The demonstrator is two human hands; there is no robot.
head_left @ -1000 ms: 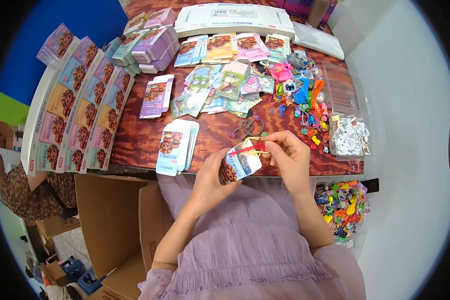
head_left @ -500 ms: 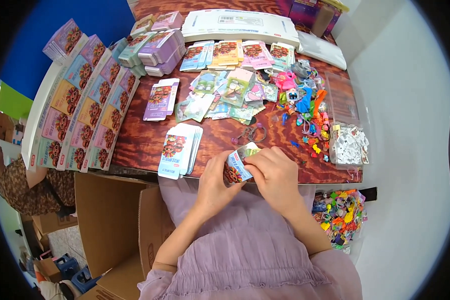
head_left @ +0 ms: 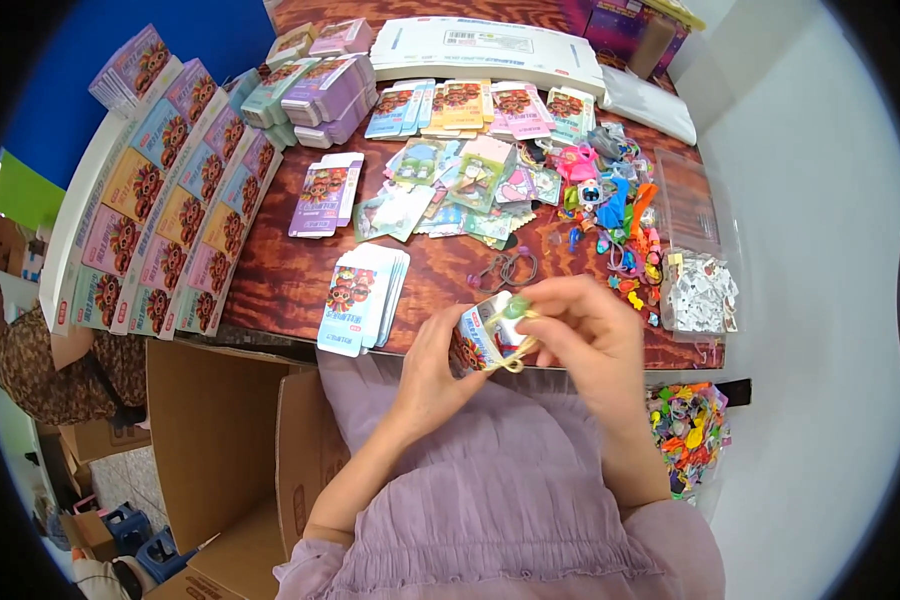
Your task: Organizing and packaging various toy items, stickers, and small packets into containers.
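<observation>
My left hand [head_left: 432, 355] is wrapped round a small blue printed box [head_left: 473, 345], held with its open end up just past the table's front edge. At that opening, my right hand [head_left: 602, 335] pinches a thin yellow cord with a green bead [head_left: 517, 308]. A loop of the cord hangs across the front of the box. Something white and red shows inside the opening. Left of my hands lies a fanned stack of flat blue boxes [head_left: 355, 300]. Just beyond them are dark elastic hair ties [head_left: 510, 268].
Flat cards [head_left: 470, 185] lie mid-table, beside a pile of colourful small toys [head_left: 610, 205]. A clear tray [head_left: 700, 290] holds white pieces. Filled display boxes [head_left: 165, 215] stand at left. Below are an open carton [head_left: 210, 440] and a toy-filled bin [head_left: 688, 430]. A person [head_left: 55, 385] is at far left.
My right hand has drawn back to the right from the box's opening, with the yellow cord and green bead now showing at its fingertips. My left hand has kept hold of the box.
</observation>
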